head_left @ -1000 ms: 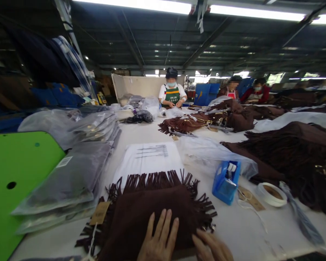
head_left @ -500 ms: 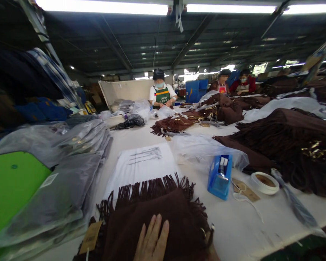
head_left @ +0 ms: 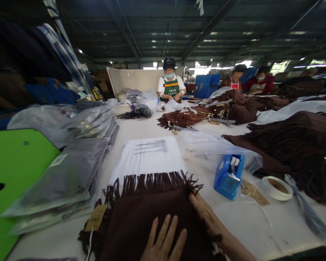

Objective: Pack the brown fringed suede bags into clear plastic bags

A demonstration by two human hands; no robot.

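Observation:
A folded dark brown fringed shawl (head_left: pixel 141 221) lies in front of me, its fringe pointing away. My left hand (head_left: pixel 165 241) rests flat on top of it, fingers spread. At the shawl's far right corner is my right hand (head_left: pixel 206 214), pinching the edge by the fringe; some of its fingers are hidden. A tan paper tag (head_left: pixel 96 217) on a white string lies over the shawl's left side. Just beyond the fringe lies a white printed sheet or bag (head_left: pixel 149 156).
Grey bagged goods (head_left: pixel 70 170) are stacked left, beside a green board (head_left: pixel 13 174). To the right stand a blue tape dispenser (head_left: pixel 228 181) and a tape roll (head_left: pixel 277 188), near heaped brown shawls (head_left: pixel 296 145). A co-worker (head_left: pixel 170 85) works across the table (head_left: pixel 136 127).
My right hand has come up from the shawl's lower right side to its far right corner. My left hand stays flat on the cloth. The view has tilted down and turned slightly left.

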